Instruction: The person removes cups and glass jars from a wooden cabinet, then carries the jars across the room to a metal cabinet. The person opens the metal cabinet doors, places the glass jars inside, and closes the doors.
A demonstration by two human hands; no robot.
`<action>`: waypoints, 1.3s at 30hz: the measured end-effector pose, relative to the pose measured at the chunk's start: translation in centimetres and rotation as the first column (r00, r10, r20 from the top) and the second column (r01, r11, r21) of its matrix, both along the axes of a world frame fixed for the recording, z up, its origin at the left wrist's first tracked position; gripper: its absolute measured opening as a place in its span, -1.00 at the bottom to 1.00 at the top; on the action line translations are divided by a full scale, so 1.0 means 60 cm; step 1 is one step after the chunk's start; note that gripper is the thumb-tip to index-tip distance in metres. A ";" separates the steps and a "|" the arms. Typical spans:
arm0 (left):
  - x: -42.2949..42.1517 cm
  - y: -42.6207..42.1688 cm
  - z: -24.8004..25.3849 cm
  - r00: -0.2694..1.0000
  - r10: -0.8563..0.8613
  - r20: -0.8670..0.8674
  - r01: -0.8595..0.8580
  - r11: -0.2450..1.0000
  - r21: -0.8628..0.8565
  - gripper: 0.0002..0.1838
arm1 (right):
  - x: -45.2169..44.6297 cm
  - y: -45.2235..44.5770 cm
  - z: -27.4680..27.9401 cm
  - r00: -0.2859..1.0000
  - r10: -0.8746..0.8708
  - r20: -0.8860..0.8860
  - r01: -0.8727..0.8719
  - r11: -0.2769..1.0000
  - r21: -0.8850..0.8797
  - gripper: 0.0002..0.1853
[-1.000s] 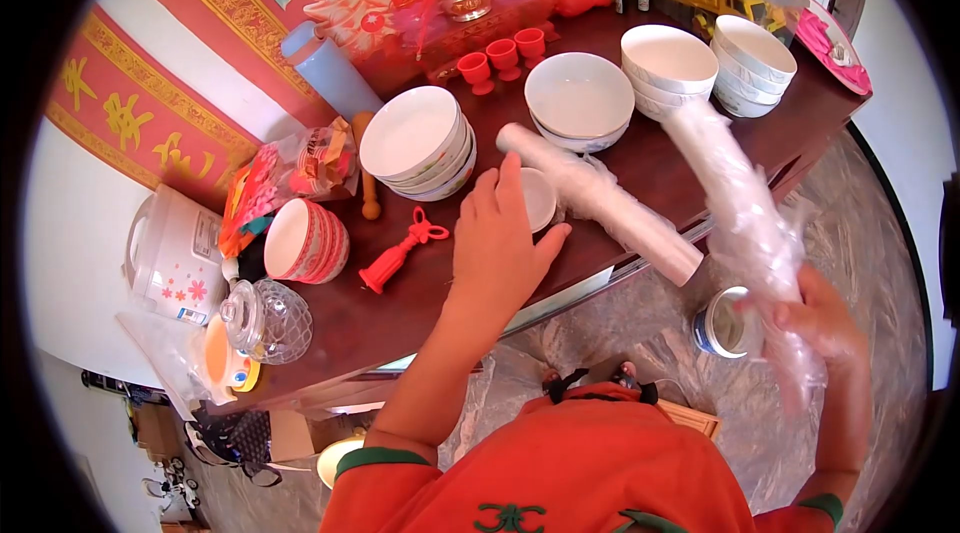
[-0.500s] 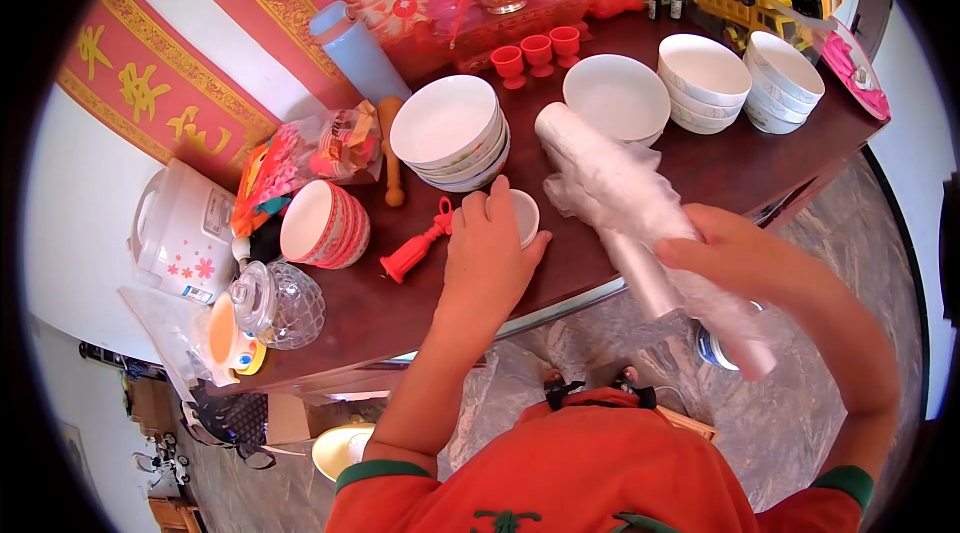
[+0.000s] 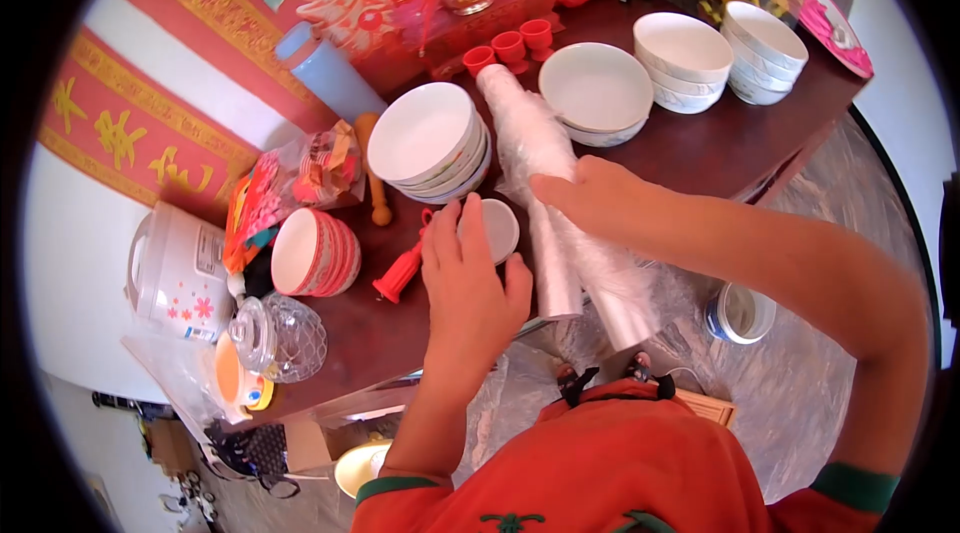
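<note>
We note gold 安 on red banner, left hand fingers loosely spread at small white dish, right hand clasping plastic-film roll, fingers partly hidden.

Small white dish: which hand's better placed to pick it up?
Left, probably: the left hand is open right beside the small white dish, nothing visibly gripped. The right hand is occupied, gripping a plastic-wrapped roll.
</note>
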State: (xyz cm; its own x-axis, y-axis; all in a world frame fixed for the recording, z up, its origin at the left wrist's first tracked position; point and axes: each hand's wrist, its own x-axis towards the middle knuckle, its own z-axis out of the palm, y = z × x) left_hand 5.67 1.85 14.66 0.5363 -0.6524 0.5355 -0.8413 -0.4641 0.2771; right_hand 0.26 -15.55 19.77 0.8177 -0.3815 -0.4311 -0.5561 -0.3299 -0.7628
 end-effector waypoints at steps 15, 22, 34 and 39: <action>-0.038 -0.031 -0.030 0.967 -0.222 0.122 0.197 0.963 0.186 -0.42 | -0.040 -0.004 -0.022 0.915 -0.116 0.386 0.094 0.993 0.075 -0.17; -0.070 -0.022 -0.035 0.933 -0.245 0.265 0.285 0.950 -0.125 -0.43 | -0.176 0.003 -0.121 0.540 0.014 0.841 0.189 0.972 -0.138 -0.23; -0.223 -0.218 -0.113 0.186 -0.145 -0.972 0.929 0.347 0.126 -0.58 | -0.281 -0.386 -0.513 0.444 -0.638 0.629 0.863 0.494 -0.108 -0.60; -0.224 -0.316 -0.327 0.184 -0.071 -0.980 0.690 0.720 0.077 -0.60 | -0.213 -0.525 -0.510 0.790 -0.340 0.510 0.607 0.550 -0.574 -0.59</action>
